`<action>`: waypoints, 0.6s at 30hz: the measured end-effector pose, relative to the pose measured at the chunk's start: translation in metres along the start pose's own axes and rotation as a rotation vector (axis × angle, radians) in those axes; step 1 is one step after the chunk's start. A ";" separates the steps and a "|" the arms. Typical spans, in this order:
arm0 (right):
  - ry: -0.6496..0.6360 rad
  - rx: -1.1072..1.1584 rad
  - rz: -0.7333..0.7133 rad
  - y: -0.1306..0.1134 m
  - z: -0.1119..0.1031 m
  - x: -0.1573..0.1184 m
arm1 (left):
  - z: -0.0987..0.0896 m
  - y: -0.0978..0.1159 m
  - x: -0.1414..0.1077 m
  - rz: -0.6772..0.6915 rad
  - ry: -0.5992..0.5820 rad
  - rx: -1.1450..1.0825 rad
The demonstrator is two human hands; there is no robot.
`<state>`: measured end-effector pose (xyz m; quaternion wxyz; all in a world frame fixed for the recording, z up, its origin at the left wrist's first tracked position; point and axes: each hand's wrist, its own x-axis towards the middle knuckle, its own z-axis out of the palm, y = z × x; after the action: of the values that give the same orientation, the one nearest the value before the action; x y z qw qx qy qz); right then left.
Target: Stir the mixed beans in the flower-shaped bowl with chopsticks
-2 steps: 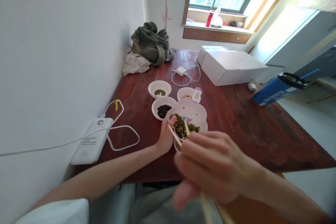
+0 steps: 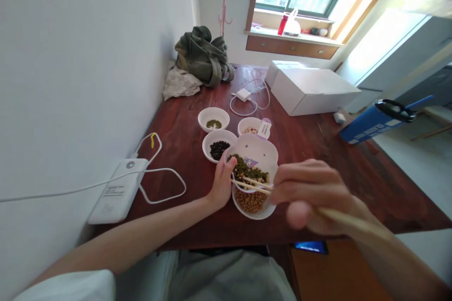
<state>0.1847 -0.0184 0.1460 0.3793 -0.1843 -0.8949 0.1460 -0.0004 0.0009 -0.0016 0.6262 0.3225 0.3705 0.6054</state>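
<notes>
The right hand's grip (image 2: 310, 193) is closed around a pair of wooden chopsticks (image 2: 251, 186), their tips over the mixed green and tan beans (image 2: 243, 167) in a lobed white bowl (image 2: 266, 150). The left hand's grip (image 2: 221, 181) is clamped on that bowl's left side, thumb at the rim. The bowl partly covers a bowl of tan beans (image 2: 251, 202); whether they touch I cannot tell. Just beyond stand bowls of black beans (image 2: 219, 151), small green beans (image 2: 213, 124) and pale pieces (image 2: 249, 130), all on the red-brown table (image 2: 300, 146). A white power bank (image 2: 118, 193) lies well to the left, a blue tumbler (image 2: 370, 122) to the right.

Chopsticks (image 2: 252, 187) in right fingers (image 2: 300, 173)
</notes>
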 end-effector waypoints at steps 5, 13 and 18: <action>0.017 0.362 0.276 0.064 -0.054 -0.030 | -0.003 -0.005 0.006 0.013 -0.016 -0.004; -0.287 0.424 0.233 0.086 -0.042 -0.019 | -0.009 -0.012 0.001 -0.016 -0.043 -0.035; -0.408 0.348 0.172 0.072 -0.045 -0.015 | -0.011 -0.015 -0.004 -0.061 -0.008 -0.047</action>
<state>0.2429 0.0447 0.1380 0.2035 -0.1582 -0.8953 0.3632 -0.0022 -0.0043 -0.0201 0.6532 0.2986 0.3636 0.5933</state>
